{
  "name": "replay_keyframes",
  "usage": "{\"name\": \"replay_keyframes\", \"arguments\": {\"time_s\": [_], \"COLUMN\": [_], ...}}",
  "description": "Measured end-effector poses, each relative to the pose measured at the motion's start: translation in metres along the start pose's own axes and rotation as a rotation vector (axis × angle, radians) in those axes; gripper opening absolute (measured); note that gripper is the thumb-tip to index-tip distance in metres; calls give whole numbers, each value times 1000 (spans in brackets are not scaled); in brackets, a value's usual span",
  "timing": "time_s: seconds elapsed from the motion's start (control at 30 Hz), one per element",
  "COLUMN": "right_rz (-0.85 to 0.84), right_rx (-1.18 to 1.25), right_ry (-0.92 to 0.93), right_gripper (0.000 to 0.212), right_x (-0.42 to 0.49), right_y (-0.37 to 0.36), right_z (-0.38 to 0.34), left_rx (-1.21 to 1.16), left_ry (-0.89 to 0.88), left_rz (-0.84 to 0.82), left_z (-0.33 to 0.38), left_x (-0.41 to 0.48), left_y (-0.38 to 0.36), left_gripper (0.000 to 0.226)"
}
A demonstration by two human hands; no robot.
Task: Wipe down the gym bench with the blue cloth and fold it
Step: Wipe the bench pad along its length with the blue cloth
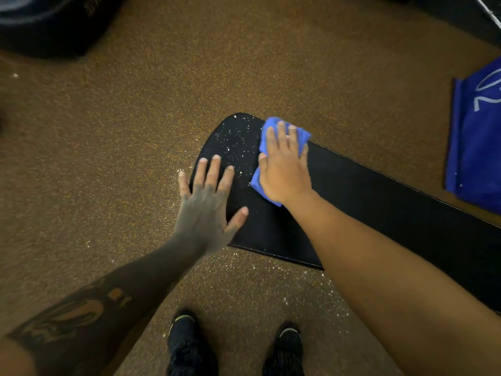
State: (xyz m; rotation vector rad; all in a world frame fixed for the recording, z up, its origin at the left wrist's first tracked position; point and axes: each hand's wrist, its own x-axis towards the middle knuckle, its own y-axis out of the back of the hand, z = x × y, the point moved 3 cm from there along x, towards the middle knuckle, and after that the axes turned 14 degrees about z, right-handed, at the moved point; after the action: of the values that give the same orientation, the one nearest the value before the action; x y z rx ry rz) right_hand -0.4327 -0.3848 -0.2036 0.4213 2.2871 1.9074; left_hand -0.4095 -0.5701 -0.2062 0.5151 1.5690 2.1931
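A black padded gym bench (379,196) runs from the picture's middle out to the right edge. Its rounded left end is speckled with white crumbs. A bunched blue cloth (271,126) lies on that end, and my right hand (284,164) presses flat on top of it with fingers spread. My left hand (208,202) rests open, palm down, on the bench's left end, a little left of the cloth and apart from it.
Brown speckled rubber floor (162,104) surrounds the bench, with white crumbs scattered near its left end. A blue bag or mat (477,142) lies at the right edge. A dark round object (46,25) sits at the top left. My two black shoes (189,346) stand below.
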Motion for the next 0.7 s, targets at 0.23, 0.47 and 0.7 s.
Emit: {"name": "replay_keyframes", "arguments": {"time_s": [0.23,0.47,0.7], "right_rz": [-6,-32,-56], "right_rx": [12,3,7], "right_ry": [-68,209,467], "right_gripper": [58,56,57], "right_x": [17,27,26], "right_y": [-4,-4,-6], "right_z": [4,-6,-27], "left_rx": [-268,-273,-275], "left_ry": [411,411,410], "left_rz": [63,56,65], "left_z": [-19,-21,-22], "left_x": [14,14,13], "left_y": [-2,-3,-3], "left_gripper": [73,72,71]}}
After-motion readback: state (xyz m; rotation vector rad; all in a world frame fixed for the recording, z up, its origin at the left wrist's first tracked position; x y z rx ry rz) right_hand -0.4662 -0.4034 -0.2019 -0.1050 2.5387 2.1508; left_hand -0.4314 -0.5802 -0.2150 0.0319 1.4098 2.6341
